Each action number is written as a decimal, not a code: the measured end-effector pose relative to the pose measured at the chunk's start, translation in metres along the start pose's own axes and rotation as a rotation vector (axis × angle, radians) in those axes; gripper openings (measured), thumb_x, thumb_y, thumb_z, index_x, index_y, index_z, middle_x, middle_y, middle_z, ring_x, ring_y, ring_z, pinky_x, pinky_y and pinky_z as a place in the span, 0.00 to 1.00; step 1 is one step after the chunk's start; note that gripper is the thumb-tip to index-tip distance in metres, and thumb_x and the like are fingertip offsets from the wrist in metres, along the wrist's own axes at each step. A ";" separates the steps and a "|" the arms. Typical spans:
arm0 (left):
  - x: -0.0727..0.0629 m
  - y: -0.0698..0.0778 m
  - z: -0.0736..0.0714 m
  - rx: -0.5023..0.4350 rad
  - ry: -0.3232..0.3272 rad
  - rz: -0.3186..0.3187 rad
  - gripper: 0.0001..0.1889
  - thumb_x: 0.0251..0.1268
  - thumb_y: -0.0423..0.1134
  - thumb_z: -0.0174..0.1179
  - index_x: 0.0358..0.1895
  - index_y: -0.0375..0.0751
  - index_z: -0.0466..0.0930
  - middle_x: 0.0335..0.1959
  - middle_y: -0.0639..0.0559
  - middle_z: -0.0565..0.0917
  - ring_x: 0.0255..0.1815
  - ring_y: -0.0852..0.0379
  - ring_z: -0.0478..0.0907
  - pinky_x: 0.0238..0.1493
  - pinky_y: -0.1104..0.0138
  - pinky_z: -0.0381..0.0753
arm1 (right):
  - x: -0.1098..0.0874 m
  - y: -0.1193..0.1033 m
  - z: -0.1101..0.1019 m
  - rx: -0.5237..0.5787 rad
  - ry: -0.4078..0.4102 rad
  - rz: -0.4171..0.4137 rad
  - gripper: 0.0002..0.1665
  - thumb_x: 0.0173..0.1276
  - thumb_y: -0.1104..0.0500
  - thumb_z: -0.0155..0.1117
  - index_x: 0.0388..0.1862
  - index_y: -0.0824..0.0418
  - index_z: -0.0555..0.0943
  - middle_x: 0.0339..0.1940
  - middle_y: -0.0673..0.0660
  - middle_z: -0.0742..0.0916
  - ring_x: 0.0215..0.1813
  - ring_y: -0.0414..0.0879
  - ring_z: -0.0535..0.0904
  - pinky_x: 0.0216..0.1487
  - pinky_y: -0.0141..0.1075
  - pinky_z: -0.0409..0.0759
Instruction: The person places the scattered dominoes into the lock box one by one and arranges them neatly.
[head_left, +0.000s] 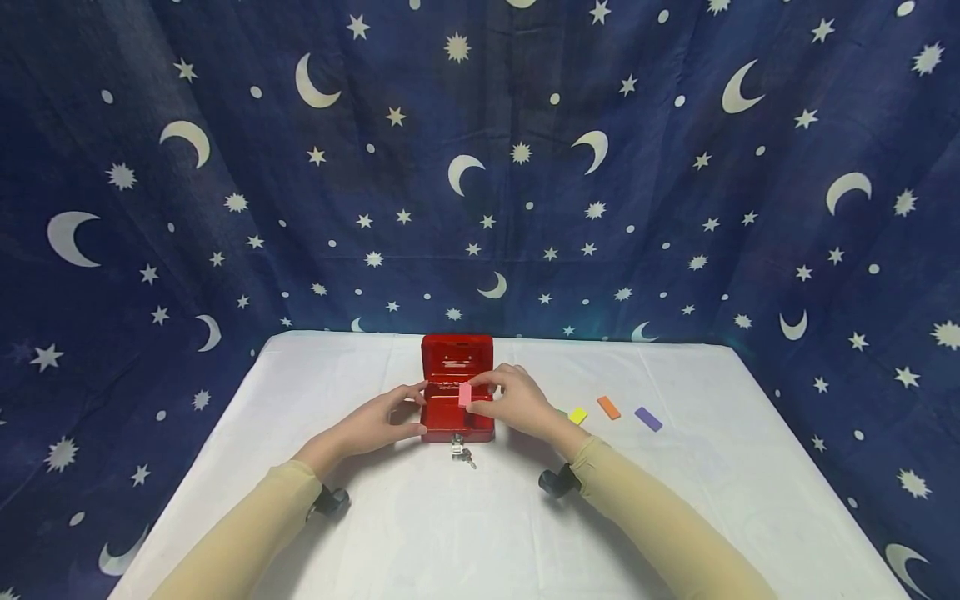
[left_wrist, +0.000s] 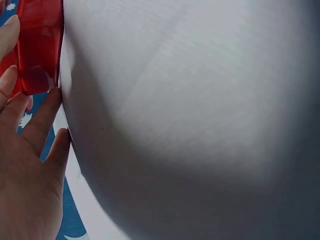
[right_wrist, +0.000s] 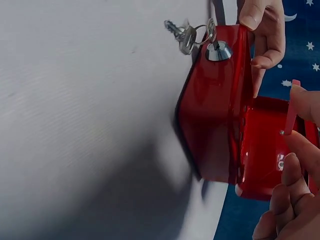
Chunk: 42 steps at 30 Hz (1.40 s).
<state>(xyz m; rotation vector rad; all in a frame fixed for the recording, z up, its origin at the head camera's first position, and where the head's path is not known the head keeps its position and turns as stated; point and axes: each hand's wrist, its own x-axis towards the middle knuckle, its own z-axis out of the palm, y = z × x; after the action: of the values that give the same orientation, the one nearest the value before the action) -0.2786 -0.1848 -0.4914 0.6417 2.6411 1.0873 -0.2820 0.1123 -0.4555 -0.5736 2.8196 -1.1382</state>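
Note:
A small red metal cash box [head_left: 441, 415] stands on the table, its lid [head_left: 457, 343] raised at the back. From its front lock hang keys [right_wrist: 187, 39] on a ring. My right hand [head_left: 517, 402] pinches a thin pink rectangular block [head_left: 465, 395] between thumb and fingers, above the box's interior. At the box's left side is my left hand [head_left: 378, 421], fingers spread and the thumb [right_wrist: 251, 16] touching the front corner. The left wrist view catches only part of the box [left_wrist: 40, 40] and this hand.
Right of the box, partly behind my right wrist, lie a green block [head_left: 562, 412] and a yellow block [head_left: 577, 416]. Farther right are an orange block [head_left: 609, 407] and a purple block [head_left: 648, 419]. A white cloth [head_left: 420, 533] covers the table, with a starry curtain [head_left: 525, 208] behind.

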 end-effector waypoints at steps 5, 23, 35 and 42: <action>0.000 -0.001 0.000 0.009 0.000 0.011 0.21 0.63 0.56 0.71 0.54 0.62 0.73 0.78 0.63 0.65 0.78 0.53 0.61 0.75 0.44 0.61 | 0.006 -0.008 0.006 -0.023 -0.024 0.021 0.27 0.58 0.43 0.79 0.56 0.46 0.86 0.39 0.46 0.82 0.48 0.47 0.74 0.42 0.40 0.78; 0.000 -0.001 0.000 -0.015 -0.012 0.012 0.23 0.62 0.57 0.71 0.56 0.60 0.74 0.79 0.62 0.64 0.79 0.53 0.61 0.75 0.43 0.59 | 0.027 -0.023 0.023 -0.173 -0.106 0.006 0.26 0.59 0.43 0.77 0.55 0.48 0.87 0.48 0.47 0.86 0.53 0.45 0.75 0.55 0.43 0.78; -0.001 -0.002 0.001 -0.014 -0.008 0.030 0.22 0.63 0.57 0.71 0.54 0.60 0.73 0.79 0.64 0.64 0.79 0.53 0.61 0.75 0.45 0.60 | 0.038 -0.029 0.034 -0.291 -0.136 -0.015 0.25 0.59 0.43 0.77 0.55 0.48 0.88 0.48 0.45 0.90 0.51 0.46 0.77 0.57 0.44 0.78; -0.001 -0.002 0.001 -0.006 0.000 0.043 0.22 0.63 0.57 0.71 0.54 0.59 0.74 0.79 0.61 0.64 0.79 0.51 0.61 0.75 0.44 0.60 | 0.041 -0.027 0.045 -0.339 -0.163 -0.025 0.22 0.60 0.45 0.76 0.52 0.47 0.89 0.42 0.41 0.90 0.49 0.44 0.77 0.53 0.41 0.78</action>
<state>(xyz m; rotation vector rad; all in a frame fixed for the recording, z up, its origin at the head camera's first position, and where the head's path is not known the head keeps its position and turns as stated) -0.2782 -0.1859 -0.4939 0.7009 2.6341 1.1066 -0.3034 0.0509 -0.4661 -0.6867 2.8809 -0.5837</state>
